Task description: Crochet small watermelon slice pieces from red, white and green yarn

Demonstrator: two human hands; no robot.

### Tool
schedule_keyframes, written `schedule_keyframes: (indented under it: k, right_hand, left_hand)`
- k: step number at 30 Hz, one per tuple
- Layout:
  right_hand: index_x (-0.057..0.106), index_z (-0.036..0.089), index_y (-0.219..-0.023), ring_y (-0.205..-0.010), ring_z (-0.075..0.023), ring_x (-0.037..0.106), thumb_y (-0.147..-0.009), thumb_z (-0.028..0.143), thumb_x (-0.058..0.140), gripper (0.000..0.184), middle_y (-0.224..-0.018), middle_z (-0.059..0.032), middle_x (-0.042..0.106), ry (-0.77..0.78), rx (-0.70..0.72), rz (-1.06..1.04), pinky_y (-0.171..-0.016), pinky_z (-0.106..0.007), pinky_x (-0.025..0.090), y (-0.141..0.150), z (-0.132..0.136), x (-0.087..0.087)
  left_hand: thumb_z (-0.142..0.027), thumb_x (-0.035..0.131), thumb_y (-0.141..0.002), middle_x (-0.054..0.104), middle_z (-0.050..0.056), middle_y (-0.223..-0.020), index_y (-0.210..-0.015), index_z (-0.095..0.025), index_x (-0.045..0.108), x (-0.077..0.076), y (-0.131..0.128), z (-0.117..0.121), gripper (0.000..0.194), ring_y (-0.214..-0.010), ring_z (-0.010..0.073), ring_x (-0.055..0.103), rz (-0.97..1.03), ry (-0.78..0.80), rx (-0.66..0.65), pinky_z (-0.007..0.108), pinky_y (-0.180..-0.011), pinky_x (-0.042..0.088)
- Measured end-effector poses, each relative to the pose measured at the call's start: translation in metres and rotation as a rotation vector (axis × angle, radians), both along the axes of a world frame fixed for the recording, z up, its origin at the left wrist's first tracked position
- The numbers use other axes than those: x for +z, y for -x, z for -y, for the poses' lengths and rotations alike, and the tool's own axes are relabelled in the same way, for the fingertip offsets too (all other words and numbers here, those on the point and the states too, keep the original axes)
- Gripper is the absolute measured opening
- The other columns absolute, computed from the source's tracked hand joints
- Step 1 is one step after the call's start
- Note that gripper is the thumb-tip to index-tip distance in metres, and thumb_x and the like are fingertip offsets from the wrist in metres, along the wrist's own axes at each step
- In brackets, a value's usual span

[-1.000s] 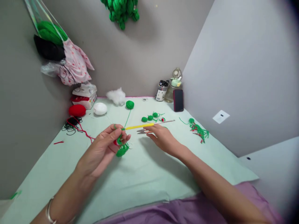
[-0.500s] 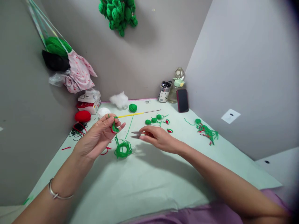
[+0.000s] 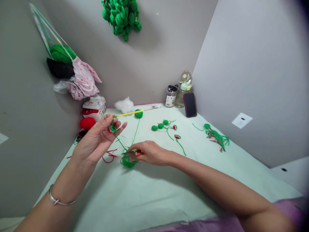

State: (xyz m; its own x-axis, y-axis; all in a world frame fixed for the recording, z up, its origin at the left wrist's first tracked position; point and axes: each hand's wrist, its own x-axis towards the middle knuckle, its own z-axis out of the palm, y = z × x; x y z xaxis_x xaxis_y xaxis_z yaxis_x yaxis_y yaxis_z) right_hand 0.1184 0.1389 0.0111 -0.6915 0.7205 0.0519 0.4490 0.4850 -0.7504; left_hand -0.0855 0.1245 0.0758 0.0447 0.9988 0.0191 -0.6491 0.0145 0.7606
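Note:
Between thumb and fingers, my left hand (image 3: 95, 140) pinches a small green and red crocheted piece (image 3: 112, 128) together with a crochet hook. The yellow handle of the crochet hook (image 3: 126, 114) points right, away from the fingers. From the piece a green strand runs down to a loose coil of green yarn (image 3: 129, 163) on the table. My right hand (image 3: 153, 153) is closed around small scissors (image 3: 127, 154) with orange on the handle. Their blades point left, over the coil and close to the strand; whether they touch it I cannot tell.
A green yarn ball (image 3: 138, 113) and white stuffing (image 3: 124, 105) lie at the back. Green crocheted balls (image 3: 160, 126) and yarn scraps (image 3: 217, 137) are to the right. A phone (image 3: 190, 105) leans by a bottle (image 3: 180, 97). Red yarn (image 3: 109, 157) lies near my left wrist.
My right hand has moved left and down with the scissors, from beside the coil to over it. My left hand has shifted slightly up and left with the piece and hook.

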Motion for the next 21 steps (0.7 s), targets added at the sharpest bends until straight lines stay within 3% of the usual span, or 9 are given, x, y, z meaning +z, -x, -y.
schedule_keyframes:
  k: [2, 5, 9, 16, 19, 21]
  right_hand:
    - [0.072, 0.024, -0.13, -0.076, -0.0181, 0.061, -0.094, 0.041, 0.079, 0.041, -0.084, -0.0004, 0.073, -0.01, -0.006, 0.036, -0.074, -0.029, 0.044, -0.013, -0.002, 0.008]
    - [0.074, 0.026, -0.128, -0.09, -0.0207, 0.067, -0.109, 0.045, 0.053, 0.034, -0.105, -0.0057, 0.079, -0.05, -0.006, 0.054, -0.083, -0.032, 0.047, -0.025, -0.005, 0.024]
    - [0.08, 0.025, -0.117, -0.081, -0.0182, 0.065, -0.107, 0.043, 0.06, 0.028, -0.095, -0.0033, 0.079, -0.101, -0.055, 0.092, -0.076, -0.029, 0.045, -0.018, -0.002, 0.034]
    - [0.084, 0.024, -0.102, -0.063, -0.0111, 0.05, -0.106, 0.04, 0.065, 0.024, -0.068, 0.0046, 0.064, -0.085, -0.092, 0.045, -0.067, -0.025, 0.036, 0.002, 0.0, 0.034]
    - [0.083, 0.025, -0.105, -0.068, -0.0137, 0.057, -0.105, 0.038, 0.067, 0.021, -0.074, 0.0021, 0.069, -0.109, -0.107, 0.099, -0.071, -0.027, 0.041, -0.008, 0.002, 0.03]
    - [0.08, 0.024, -0.118, -0.081, -0.0188, 0.066, -0.1, 0.034, 0.073, 0.022, -0.09, -0.0033, 0.076, -0.12, -0.104, 0.109, -0.079, -0.032, 0.047, -0.019, 0.007, 0.025]
  left_hand:
    - [-0.012, 0.082, -0.091, 0.073, -0.002, -0.073, -0.08, -0.013, 0.075, 0.002, 0.004, 0.001, 0.013, -0.073, 0.0082, 0.07, 0.008, 0.017, 0.016, 0.033, -0.103, 0.063]
    - [-0.013, 0.086, -0.087, 0.072, -0.003, -0.072, -0.078, -0.015, 0.074, 0.002, 0.003, 0.003, 0.015, -0.072, 0.0089, 0.069, 0.003, 0.012, -0.021, 0.035, -0.106, 0.061]
    - [-0.016, 0.094, -0.079, 0.073, -0.003, -0.074, -0.078, -0.015, 0.075, -0.003, -0.004, 0.004, 0.019, -0.075, 0.009, 0.07, -0.018, 0.001, -0.059, 0.034, -0.111, 0.056]
    - [-0.018, 0.1, -0.069, 0.072, -0.004, -0.071, -0.076, -0.014, 0.076, -0.007, -0.013, 0.004, 0.026, -0.071, 0.0098, 0.068, -0.043, -0.005, -0.109, 0.034, -0.11, 0.056]
    - [-0.02, 0.101, -0.069, 0.072, -0.005, -0.073, -0.077, -0.015, 0.076, -0.009, -0.013, 0.006, 0.027, -0.071, 0.0093, 0.068, -0.034, 0.014, -0.101, 0.032, -0.103, 0.059]
    - [-0.022, 0.101, -0.07, 0.072, -0.005, -0.074, -0.079, -0.017, 0.076, -0.013, -0.015, 0.01, 0.027, -0.071, 0.009, 0.068, -0.027, 0.036, -0.099, 0.03, -0.099, 0.06]
